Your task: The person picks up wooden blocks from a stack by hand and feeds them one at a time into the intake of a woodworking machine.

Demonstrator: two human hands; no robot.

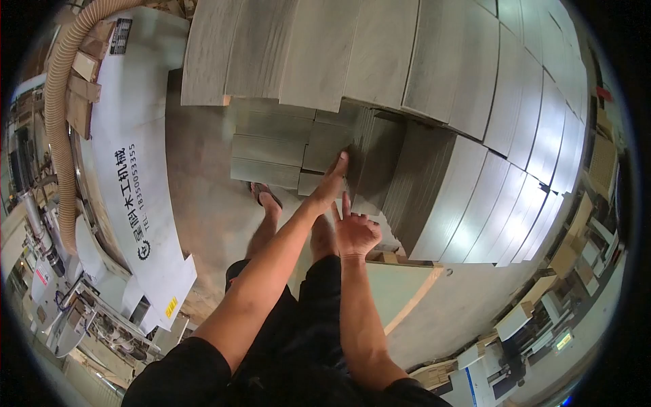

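In front of me, grey wood-grain boards (376, 152) stand on edge in a tight bundle within a larger stack. My left hand (329, 186) reaches to the near left side of this bundle. It is stretched out, with its fingertips at the boards' edges and nothing visibly gripped. Just below and to the right, my right hand (358, 236) is turned palm up under the bundle's near end. One finger extends upward and the others bend loosely; I see nothing in it. Whether its fingertips touch the boards I cannot tell.
Long grey boards (319, 54) overhang at the top, and more stacked boards (468, 203) rise on the right. Lower piles (268, 146) sit beyond my feet. A white machine panel (142, 136) and ribbed hose (57, 136) run along the left. A pale sheet (393, 288) is behind my right arm.
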